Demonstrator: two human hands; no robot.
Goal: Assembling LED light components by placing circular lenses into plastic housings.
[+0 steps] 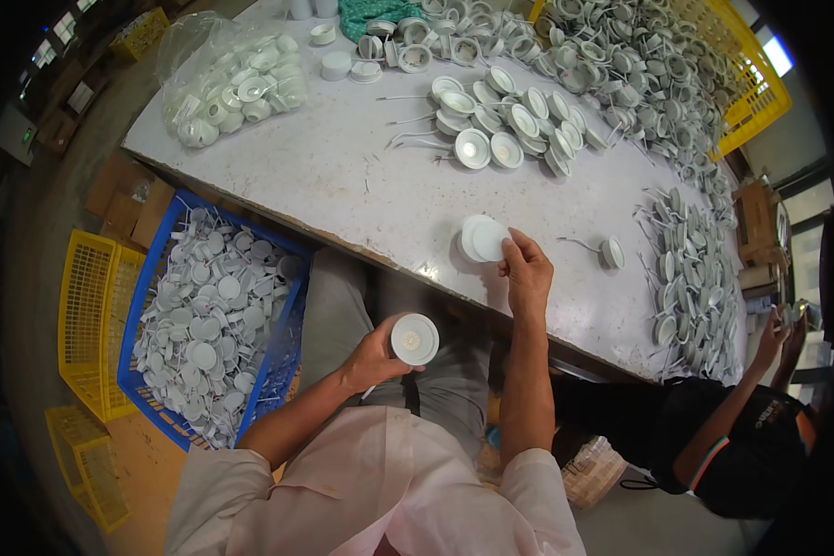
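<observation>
"What's that round thing?"

"A little white lamp (pixel 414 339), like a cup with yellowish dots inside. It's low down, over the person's lap, with its open face up."

"Who's got it?"

"The left hand (pixel 372 356). Its fingers are wrapped around the side."

"Is it heavy?"

"I'd guess it's light. The shell looks hard, so it shouldn't squash. It might be a bit slippery, because it looks smooth."

"Where should you hold it?"

"Round the outside, I think — not on the dots. They could get dirty or hurt. And don't tug the wire!"

"And the right hand (pixel 531 273)?"

"It's pinching the edge of a flat white disc (pixel 488 243) over the table (pixel 343 185). I can't tell if it's lifted up. Another disc (pixel 467 239) pokes out on the left."

"Would the disc bend?"

"Maybe a tiny bit. It looks thin and light, so the edge is the best place to hold it — the middle might get finger marks."

"What else is there?"

"One small lamp with a wire (pixel 612 252) lies to the right. Farther back there's a bunch of lamps (pixel 510 125). Off to the left is a blue basket (pixel 132 357), full of white pieces."
</observation>
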